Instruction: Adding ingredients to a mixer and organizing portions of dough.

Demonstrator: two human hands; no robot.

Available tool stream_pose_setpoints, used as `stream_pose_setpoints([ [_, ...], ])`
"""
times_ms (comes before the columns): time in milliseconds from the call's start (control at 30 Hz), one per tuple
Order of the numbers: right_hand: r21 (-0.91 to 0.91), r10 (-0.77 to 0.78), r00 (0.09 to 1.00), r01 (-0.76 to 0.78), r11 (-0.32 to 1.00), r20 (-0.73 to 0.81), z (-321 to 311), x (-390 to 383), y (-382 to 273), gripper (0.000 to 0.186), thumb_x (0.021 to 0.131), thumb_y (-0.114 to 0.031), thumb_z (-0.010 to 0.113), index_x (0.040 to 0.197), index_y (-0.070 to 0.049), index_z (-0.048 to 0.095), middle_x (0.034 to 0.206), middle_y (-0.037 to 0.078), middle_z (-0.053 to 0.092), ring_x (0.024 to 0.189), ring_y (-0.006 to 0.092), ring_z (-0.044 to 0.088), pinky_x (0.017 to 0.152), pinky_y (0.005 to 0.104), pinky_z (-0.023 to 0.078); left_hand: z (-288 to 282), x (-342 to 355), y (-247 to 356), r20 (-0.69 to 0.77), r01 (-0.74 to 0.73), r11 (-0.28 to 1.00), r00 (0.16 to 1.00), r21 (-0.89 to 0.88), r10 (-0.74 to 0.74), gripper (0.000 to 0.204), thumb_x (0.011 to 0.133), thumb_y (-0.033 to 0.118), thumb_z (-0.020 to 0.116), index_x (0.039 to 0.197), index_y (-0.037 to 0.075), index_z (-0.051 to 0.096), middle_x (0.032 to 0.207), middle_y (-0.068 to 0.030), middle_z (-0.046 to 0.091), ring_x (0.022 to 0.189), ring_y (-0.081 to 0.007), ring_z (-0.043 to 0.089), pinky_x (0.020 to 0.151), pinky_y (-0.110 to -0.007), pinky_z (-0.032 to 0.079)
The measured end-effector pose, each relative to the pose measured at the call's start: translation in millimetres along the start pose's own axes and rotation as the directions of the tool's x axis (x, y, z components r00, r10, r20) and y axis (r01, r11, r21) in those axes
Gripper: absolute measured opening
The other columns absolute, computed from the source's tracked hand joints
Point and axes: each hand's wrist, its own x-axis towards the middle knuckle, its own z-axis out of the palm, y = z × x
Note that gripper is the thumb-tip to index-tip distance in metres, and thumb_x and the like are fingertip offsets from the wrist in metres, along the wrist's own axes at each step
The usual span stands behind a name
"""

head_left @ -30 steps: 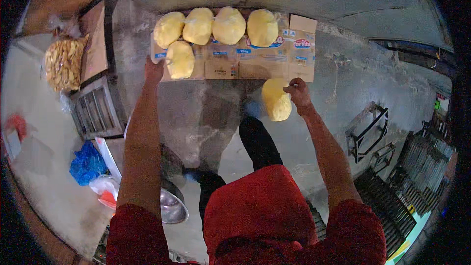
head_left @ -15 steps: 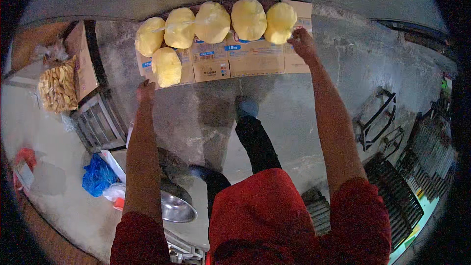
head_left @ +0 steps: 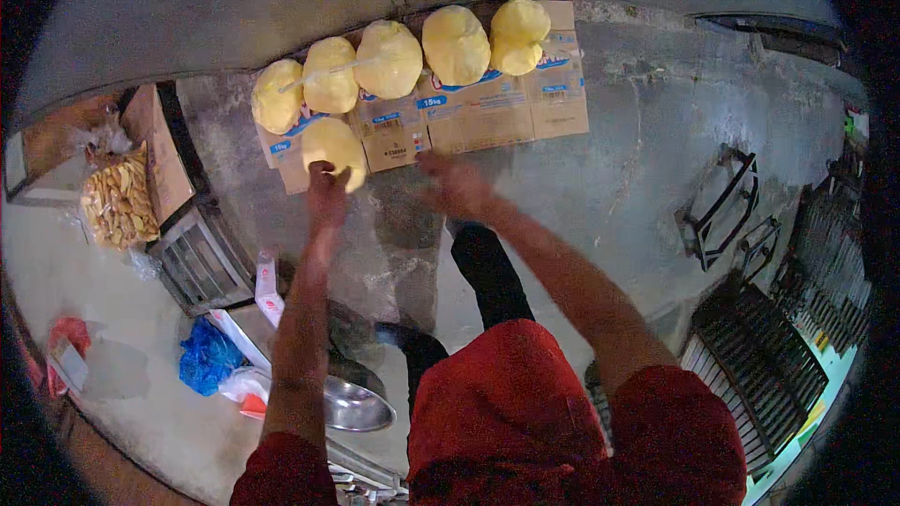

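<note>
Several plump, pale yellow bundles that look like filled plastic bags rest on a flattened cardboard sheet. A row runs along its far side, from a left bag to a right bag. Nearer me, one separate yellow bag sits at the sheet's left. My left hand has its fingers closed at that bag's near edge; the fingertips are partly hard to make out. To its right, above the near edge of the cardboard, my right hand is blurred, fingers apart, with nothing seen in it.
At left, a clear bag of brownish pieces is beside a slatted crate. Blue plastic and a metal basin lie nearer me. A black metal frame and dark slatted racks stand at right.
My right hand has left the far right bag and come back toward the middle. My left hand has moved right onto the near bag, which has shifted slightly right. The view has turned a little.
</note>
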Motion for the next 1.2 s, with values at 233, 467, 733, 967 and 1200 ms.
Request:
stream_pose_setpoints([
  [233,0.523,0.071,0.988,0.011,0.852,-0.136,39,10,-14,0.042,0.076,-0.001,0.059,0.118,0.0,0.055,0.112,0.022,0.06,0.103,0.0382,0.059,0.09,0.0428,0.048,43,-61,131,0.269,-0.466,0.819,0.88,0.336,0.391,0.033,0.079,0.018,0.061,0.102,0.005,0.041,0.085,-0.0126,0.056,0.073,-0.0338,0.055,0.073,-0.046,0.042],
  [467,0.035,0.139,0.912,-0.137,0.99,-0.387,-45,-54,79,0.017,0.077,-0.012,0.057,0.089,-0.002,0.062,0.095,0.019,0.065,0.089,0.0379,0.062,0.077,0.0443,0.05,191,-70,160,0.365,-0.7,0.607,0.715,0.378,0.597,0.037,0.079,0.018,0.059,0.108,0.001,0.043,0.096,-0.0225,0.057,0.084,-0.0418,0.056,0.08,-0.053,0.039],
  [733,-0.153,0.431,0.781,-0.544,0.825,-0.452,-214,-97,123,0.017,0.072,-0.013,0.07,0.084,-0.004,0.062,0.081,0.019,0.066,0.079,0.0377,0.065,0.069,0.0459,0.052,333,-50,271,0.152,-0.817,0.572,0.576,0.076,0.803,0.053,0.082,0.012,0.057,0.129,0.0,0.037,0.111,-0.0262,0.054,0.103,-0.0439,0.054,0.088,-0.049,0.045],
  [967,-0.054,0.45,0.653,-0.6,0.798,-0.609,-255,-152,182,0.031,0.068,-0.017,0.077,0.085,-0.005,0.055,0.073,0.015,0.06,0.065,0.0285,0.06,0.06,0.0393,0.047,403,102,276,0.716,-0.843,0.307,0.537,0.441,0.446,0.063,0.079,0.023,0.068,0.134,0.008,0.039,0.122,-0.0182,0.053,0.112,-0.0365,0.051,0.092,-0.046,0.045],
  [1200,-0.123,0.324,0.645,-0.548,0.828,-0.692,-322,-108,239,0.032,0.069,-0.022,0.075,0.087,-0.004,0.055,0.076,0.014,0.061,0.07,0.0305,0.061,0.065,0.0407,0.048,392,133,251,0.794,-0.966,-0.01,0.206,0.258,0.572,0.064,0.083,0.024,0.066,0.138,0.011,0.037,0.134,-0.0149,0.047,0.118,-0.035,0.048,0.096,-0.048,0.043],
])
